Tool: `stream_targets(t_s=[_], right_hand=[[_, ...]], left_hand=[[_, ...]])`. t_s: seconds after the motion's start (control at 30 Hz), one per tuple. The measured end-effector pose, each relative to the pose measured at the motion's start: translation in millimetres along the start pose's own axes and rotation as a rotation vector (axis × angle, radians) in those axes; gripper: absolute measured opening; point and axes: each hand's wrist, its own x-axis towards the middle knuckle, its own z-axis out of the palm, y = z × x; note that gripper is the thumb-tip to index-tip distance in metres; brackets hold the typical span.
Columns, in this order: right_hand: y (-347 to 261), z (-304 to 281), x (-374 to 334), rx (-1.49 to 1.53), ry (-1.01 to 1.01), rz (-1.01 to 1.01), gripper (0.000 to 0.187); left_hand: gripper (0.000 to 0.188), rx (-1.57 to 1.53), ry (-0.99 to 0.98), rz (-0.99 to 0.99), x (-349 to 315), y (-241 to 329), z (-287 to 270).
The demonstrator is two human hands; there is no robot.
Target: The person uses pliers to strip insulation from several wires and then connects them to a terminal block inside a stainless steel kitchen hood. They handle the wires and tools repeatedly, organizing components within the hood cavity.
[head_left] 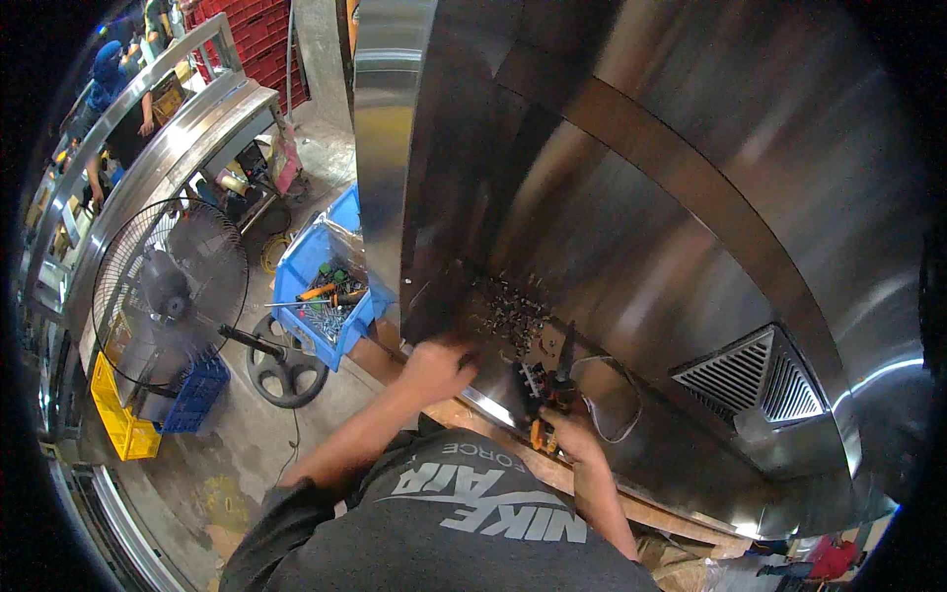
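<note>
My right hand (577, 434) is closed around an orange-and-black hand tool (543, 431) low over the metal surface. Its exact kind is hard to make out. Right beside the grip is a black part with a row of pale metal bits (531, 380), and a dark pointed piece (566, 353) sticks up and away from me. To the left, my left hand (442, 371) hovers near the metal edge, its fingers smeared by motion; whether they hold anything is unclear. Many small loose metal pieces (513, 311) lie scattered just beyond both hands. A thin pale cable (631, 424) loops right of the tool.
Shiny sheet-metal walls (671, 266) enclose the work area, with a slatted vent (755, 380) on the right. At left stand a blue bin (296, 266) of screws and tools, a floor fan (168, 286) and a yellow crate (118, 409). People stand far off.
</note>
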Motion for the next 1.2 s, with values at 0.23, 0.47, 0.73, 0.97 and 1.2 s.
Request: stream_targets(t_s=[0.23,0.47,0.73,0.97,1.2], right_hand=[[-25.1,21.7,-8.7,-0.221,-0.123,0.054,0.021],[-42.7,26.6,-12.9,-0.339,-0.178,0.043,0.028],[-22.2,24.0,6.5,-0.497,-0.123,-0.178,0.042],[-103.1,41.5,-24.3,-0.487,-0.342,-0.221,0.049],[-142.3,44.5,-47.3,-0.464,-0.51,-0.453,0.056]], left_hand=[[0.036,0.202,-0.003,0.159,78.2,-109.8,124.8],[0.014,0.271,0.273,0.275,62.7,-112.3,110.0],[0.016,-0.144,0.089,-0.011,53.4,-66.5,58.6],[0.009,-0.376,0.529,0.141,18.6,18.3,-49.7],[0.018,-0.436,0.705,0.416,-11.1,44.3,-83.8]])
